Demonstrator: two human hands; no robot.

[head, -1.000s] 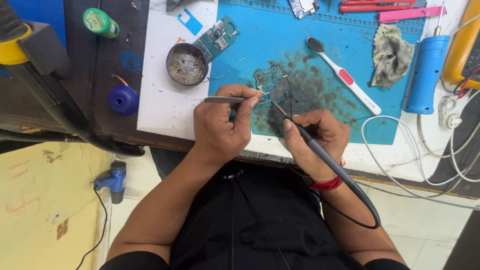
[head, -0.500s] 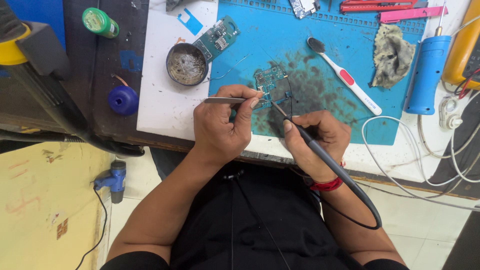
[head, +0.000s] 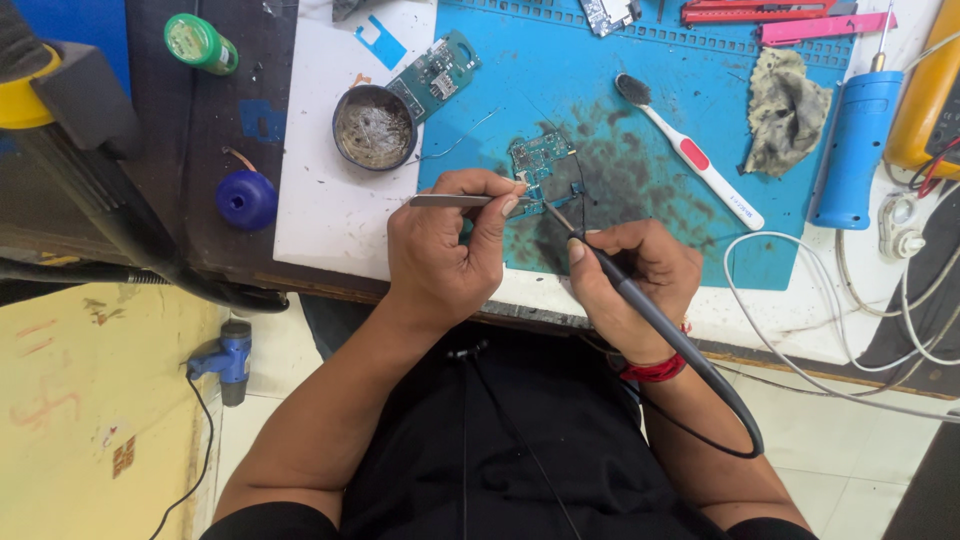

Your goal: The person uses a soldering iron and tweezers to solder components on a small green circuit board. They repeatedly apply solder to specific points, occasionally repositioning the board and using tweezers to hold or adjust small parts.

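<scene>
holding thin metal tweezers, the left hand has its fingers curled shut around them, with the thumb and first finger pinching near the tip. the tweezers lie flat and their tip sits at the edge of a small green board. the right hand grips a dark soldering iron like a pen, fingers closed on it, and the iron's thin tip touches the board just beside the tweezers. the board lies on a blue mat, on a dark, smudged patch, right in front of both hands. a black cord runs from the back of the iron down past the wrist, which has a red band on it. near the left hand a round tin stands on a white sheet, and a second board rests against the tin. to the right on the mat lie a toothbrush and a dirty rag. a blue pen-shaped tool lies at the mat's right edge. a green cap and a blue cap sit on the dark table at the left.
</scene>
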